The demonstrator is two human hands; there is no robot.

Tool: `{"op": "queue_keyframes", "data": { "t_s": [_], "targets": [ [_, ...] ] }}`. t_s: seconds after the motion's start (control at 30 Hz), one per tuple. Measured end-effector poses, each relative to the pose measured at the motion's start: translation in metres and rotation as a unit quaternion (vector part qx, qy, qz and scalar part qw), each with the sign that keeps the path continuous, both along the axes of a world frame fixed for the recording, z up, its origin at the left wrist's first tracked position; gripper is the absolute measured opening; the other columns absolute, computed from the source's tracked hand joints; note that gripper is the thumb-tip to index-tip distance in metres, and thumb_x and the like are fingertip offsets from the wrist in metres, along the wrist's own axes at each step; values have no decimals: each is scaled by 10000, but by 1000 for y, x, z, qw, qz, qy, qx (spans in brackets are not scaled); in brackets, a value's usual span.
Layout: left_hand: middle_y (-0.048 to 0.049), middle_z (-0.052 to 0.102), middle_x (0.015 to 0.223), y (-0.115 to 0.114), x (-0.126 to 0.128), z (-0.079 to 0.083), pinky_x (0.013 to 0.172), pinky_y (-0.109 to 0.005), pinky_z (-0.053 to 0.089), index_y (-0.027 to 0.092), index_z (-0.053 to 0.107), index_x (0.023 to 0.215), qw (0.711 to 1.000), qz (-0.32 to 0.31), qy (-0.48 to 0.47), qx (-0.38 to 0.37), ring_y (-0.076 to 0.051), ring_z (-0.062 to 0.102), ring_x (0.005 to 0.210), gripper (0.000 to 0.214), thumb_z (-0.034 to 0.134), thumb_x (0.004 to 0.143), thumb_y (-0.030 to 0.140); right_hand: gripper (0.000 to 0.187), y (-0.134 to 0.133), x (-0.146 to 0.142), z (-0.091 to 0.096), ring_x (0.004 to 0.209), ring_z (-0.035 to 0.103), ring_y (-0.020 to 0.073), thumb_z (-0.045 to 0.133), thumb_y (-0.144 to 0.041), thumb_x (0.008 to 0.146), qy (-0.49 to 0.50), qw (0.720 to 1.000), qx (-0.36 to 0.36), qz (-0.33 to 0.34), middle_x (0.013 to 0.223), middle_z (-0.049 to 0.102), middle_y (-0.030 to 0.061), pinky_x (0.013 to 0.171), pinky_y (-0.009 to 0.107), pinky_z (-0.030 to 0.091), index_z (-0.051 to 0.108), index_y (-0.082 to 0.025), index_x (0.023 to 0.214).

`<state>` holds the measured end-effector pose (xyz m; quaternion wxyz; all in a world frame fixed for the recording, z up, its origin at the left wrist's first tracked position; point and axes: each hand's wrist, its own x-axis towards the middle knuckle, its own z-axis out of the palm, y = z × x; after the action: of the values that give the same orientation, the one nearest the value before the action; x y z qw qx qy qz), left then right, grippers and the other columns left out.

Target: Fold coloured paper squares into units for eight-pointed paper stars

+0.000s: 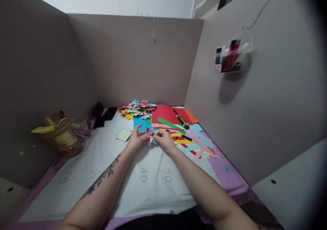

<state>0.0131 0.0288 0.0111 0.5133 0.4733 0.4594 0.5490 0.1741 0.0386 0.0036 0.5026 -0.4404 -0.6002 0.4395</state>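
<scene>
Squarely between the two hands sits a many-pointed paper star [150,133], and the relation that matters most, I judge, is how it lies to each set of fingertips. It is right of the left hand [137,138] and left of the right hand [165,139], touching or nearly touching both, so neither is clearly nearer. The right hand has thumb and forefinger drawn together in what looks like a pinch at the star's right edge; the left is more spread, its thumb side against the left edge and a finger lifted away, and whether it truly grips or merely steadies I cannot tell. Being radial, the star has no marked long axis; its red, pink and lilac points fan outward, some toward either hand, others up and down between them. It is held near the white sheet [130,192], though whether it touches that surface is unclear. Beyond it, slightly left, lies the pile of stars [136,110]; loose paper strips [185,142] spread just right of the right hand.
</scene>
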Motion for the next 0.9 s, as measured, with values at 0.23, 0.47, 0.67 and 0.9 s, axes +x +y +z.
{"op": "queue_keyframes", "data": {
  "t_s": [0.23, 0.47, 0.67, 0.9],
  "targets": [
    [-91, 615, 1031, -3, 3, 1, 617, -262, 512, 211, 369, 1289, 1000, 13, 13, -7, -156, 655, 719, 822, 796, 589, 264, 112, -4, -3, 0, 487, 389, 92, 591, -258, 631, -12, 1000, 18, -11, 500, 454, -58, 467, 210, 293, 553, -170, 573],
    [-42, 593, 960, -12, 8, 10, 602, -221, 496, 215, 311, 1335, 998, 21, 63, 24, -151, 644, 757, 874, 739, 577, 139, 199, -1, -5, -7, 573, 501, 119, 619, -255, 635, 12, 1000, 21, 6, 649, 586, -24, 544, 228, 404, 644, -164, 811],
    [-23, 564, 938, -13, 7, 12, 524, -186, 450, 222, 307, 1360, 989, -18, 126, 77, -96, 587, 645, 896, 729, 574, 141, 440, -3, -6, -8, 709, 619, 160, 643, -201, 605, 50, 998, 13, 34, 876, 656, 23, 606, 251, 485, 589, -194, 1042],
    [26, 569, 771, -14, 11, 7, 518, -176, 420, 162, 342, 1316, 991, 8, 118, 58, -78, 556, 581, 791, 712, 617, 192, 378, 0, -4, -5, 561, 610, 144, 640, -239, 615, 100, 995, -10, 11, 722, 647, -5, 535, 251, 477, 538, -188, 975]
  ]
}}
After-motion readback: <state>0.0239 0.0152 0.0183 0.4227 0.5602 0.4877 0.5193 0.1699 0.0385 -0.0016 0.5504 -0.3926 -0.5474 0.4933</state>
